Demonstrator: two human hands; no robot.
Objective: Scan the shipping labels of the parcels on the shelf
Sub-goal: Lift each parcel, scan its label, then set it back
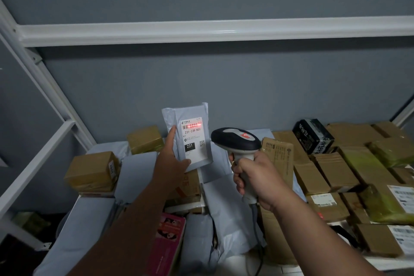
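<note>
Head view. The left hand (173, 159) is holding a grey poly-mailer parcel (187, 134) upright above the shelf, index finger lying straight up the parcel's left edge and thumb pressing on its lower front; the remaining fingers are hidden behind it. The parcel is standing at 12 o'clock from that hand. Its white shipping label (193, 140), reading 231-239-K01, is facing the camera, and a red scan line (193, 126) is glowing across the barcode at the label's top. The right hand (253, 180) is wrapping its fingers round the handle of a barcode scanner (236, 139), whose dark head is sitting just beside the parcel at its 3 o'clock. Brown cartons (322, 177) and grey mailers (139, 172) are lying packed together on the white metal shelf (201, 32) below both hands.
</note>
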